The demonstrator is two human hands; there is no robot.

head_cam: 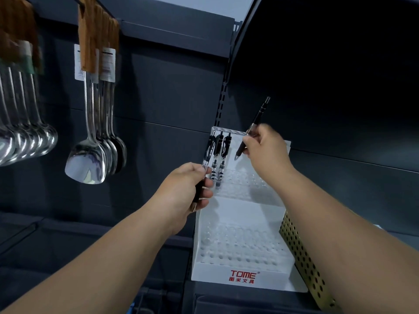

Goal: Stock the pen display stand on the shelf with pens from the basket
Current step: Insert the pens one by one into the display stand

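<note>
A white tiered pen display stand (pixel 240 271) with rows of holes and red "TOME" lettering sits on the dark shelf. Two black pens (pixel 219 159) stand in the back row at its left end. My left hand (pixel 186 196) is shut on another black pen (pixel 207 155) at the stand's back left corner, next to those two. Over the back row my right hand (pixel 264 150) is shut on a black pen (pixel 254 126), which is tilted with its tip down above the holes. The basket of pens is hidden except for a perforated edge.
A gold perforated metal container (pixel 301 250) stands right of the stand, partly behind my right forearm. Steel spatulas and ladles with wooden handles (pixel 95 105) hang on hooks to the left. More ladles (pixel 20 109) hang at the far left. Dark shelf panels surround everything.
</note>
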